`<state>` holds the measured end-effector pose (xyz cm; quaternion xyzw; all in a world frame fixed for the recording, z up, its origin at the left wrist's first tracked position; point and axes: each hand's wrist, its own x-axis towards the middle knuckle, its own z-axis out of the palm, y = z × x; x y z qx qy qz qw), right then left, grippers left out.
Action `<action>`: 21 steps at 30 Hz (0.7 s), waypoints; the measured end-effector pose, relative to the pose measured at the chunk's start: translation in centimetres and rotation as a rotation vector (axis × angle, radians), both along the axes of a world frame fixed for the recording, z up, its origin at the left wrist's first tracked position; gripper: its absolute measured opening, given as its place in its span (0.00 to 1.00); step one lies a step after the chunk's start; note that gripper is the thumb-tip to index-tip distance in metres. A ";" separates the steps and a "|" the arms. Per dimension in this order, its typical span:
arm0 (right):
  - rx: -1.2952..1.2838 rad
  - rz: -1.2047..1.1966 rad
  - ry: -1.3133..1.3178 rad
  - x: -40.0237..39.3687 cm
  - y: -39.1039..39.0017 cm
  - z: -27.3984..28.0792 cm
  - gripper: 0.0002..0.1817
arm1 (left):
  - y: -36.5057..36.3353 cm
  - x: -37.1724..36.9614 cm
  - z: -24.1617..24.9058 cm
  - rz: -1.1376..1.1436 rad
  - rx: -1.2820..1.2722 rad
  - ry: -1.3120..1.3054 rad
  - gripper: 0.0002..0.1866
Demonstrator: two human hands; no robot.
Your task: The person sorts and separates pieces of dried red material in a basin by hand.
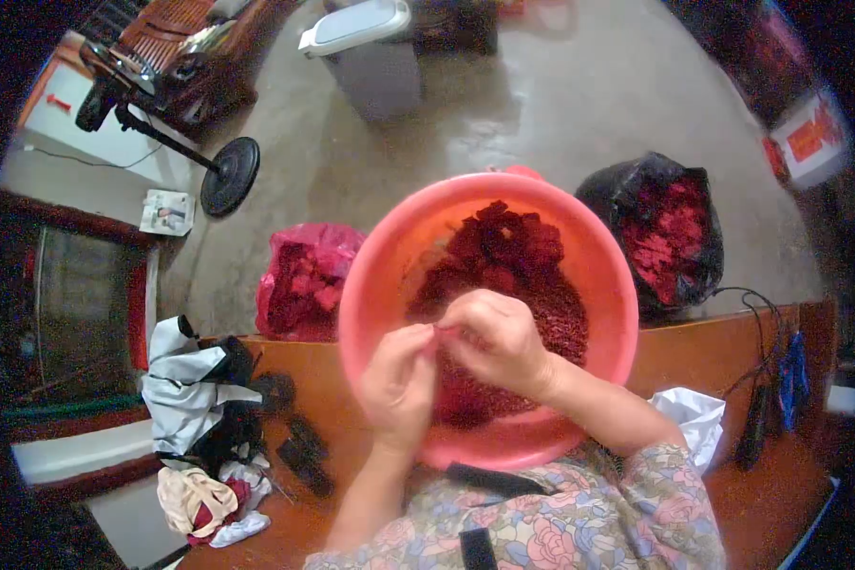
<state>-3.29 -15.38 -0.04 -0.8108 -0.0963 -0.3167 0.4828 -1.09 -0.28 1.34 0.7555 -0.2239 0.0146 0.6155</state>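
My left hand (401,385) and my right hand (496,334) meet over a large pink plastic basin (625,313). The fingertips of both are pinched together, closed on something small and reddish that I cannot make out. Under them the basin holds a heap of dark red, crumpled pieces (513,242) towards its far side. Finer reddish grains (559,328) spread below and to the right of that heap. The near edge of the basin rests against the flowered clothing (579,513) on my lap.
A pink bag (304,285) of red pieces stands left of the basin, a black bag (660,228) of similar pieces to the right. Clothes (195,399) lie on the wooden bench (299,380), a white bag (689,418) at right. A fan base (230,176) and grey bin (370,76) stand beyond.
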 end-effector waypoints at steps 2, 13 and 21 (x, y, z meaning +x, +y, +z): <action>-0.018 -0.023 -0.003 -0.1 0.1 0.0 0.09 | 0.0 0.0 -0.3 -0.002 0.018 -0.061 0.08; 0.096 -0.025 0.130 -0.4 0.3 0.4 0.08 | 0.2 0.0 -0.5 -0.007 0.146 -0.239 0.08; -0.034 0.491 0.559 -0.8 -0.5 -0.3 0.11 | 0.6 0.7 -0.2 0.260 -0.201 0.072 0.13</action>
